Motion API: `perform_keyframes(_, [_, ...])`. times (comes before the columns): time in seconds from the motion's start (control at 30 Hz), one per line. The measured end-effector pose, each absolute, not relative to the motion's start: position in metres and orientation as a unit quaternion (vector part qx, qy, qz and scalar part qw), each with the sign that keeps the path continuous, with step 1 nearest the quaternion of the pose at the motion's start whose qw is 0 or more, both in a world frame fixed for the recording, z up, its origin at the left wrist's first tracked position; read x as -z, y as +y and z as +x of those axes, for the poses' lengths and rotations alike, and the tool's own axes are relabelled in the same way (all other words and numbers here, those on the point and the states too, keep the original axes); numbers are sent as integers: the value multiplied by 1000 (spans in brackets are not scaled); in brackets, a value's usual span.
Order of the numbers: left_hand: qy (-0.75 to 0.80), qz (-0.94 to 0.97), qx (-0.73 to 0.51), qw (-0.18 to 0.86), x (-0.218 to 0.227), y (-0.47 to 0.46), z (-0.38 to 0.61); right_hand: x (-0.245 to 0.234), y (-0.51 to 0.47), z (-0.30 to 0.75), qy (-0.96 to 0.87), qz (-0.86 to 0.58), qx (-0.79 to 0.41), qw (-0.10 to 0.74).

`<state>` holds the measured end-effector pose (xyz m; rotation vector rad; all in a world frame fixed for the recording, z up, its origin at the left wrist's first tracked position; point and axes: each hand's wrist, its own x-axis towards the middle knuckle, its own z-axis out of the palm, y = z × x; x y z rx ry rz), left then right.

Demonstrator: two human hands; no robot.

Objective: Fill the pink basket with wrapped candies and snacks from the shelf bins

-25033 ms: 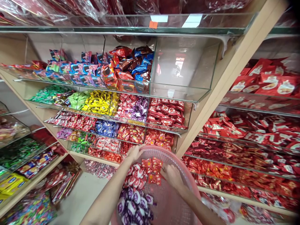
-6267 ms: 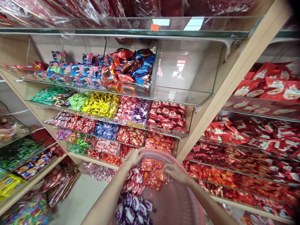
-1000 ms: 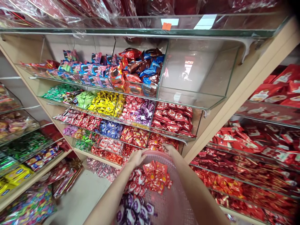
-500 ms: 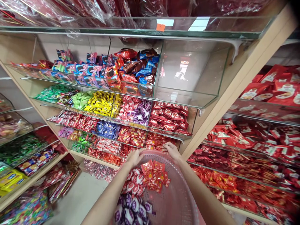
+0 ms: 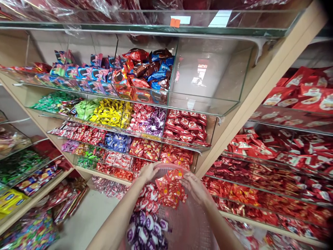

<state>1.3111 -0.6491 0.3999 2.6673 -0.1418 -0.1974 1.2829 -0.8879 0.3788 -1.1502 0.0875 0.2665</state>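
A pink plastic basket (image 5: 191, 225) sits low in the middle, in front of a glass-fronted sweet shelf. My left hand (image 5: 149, 171) is closed on its far rim. My right hand (image 5: 194, 187) hovers inside the basket with its fingers spread, fingertips touching a heap of red-orange sweet packets (image 5: 171, 192). Red-and-white sweets (image 5: 148, 203) and purple sweets (image 5: 145, 231) lie beside that heap. Just behind the basket is the shelf compartment of matching red-orange packets (image 5: 178, 156).
Tiered glass bins hold yellow sweets (image 5: 110, 113), blue sweets (image 5: 117, 141) and red packets (image 5: 186, 126). One top compartment (image 5: 205, 74) shows no goods. A slanted wooden post (image 5: 260, 80) divides off shelves of red packets (image 5: 273, 152). Pale floor (image 5: 91, 215) lies at the lower left.
My right hand has come back from the red-orange compartment behind the basket and now spreads over the heap inside. The heap looks larger. My left hand stays on the rim.
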Motion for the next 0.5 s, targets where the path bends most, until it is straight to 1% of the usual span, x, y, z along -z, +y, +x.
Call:
perform_keyframes(0.1, [-53,971,67,222,-395,-648,1314,-359,-891,1277,83,-528,-98,840])
perform_keyframes(0.23, [-62,971,59,222,-391,-646,1317,-339,-893,1270,97,-543,-72,831])
perform_keyframes(0.4, [-59,972,58,218,-392,-646,1316,-334,-883,1270,99,-550,-47,828])
perform_keyframes(0.5, [-46,973,65,215,-394,-648,1315,-332,-876,1274,94,-571,-70,813])
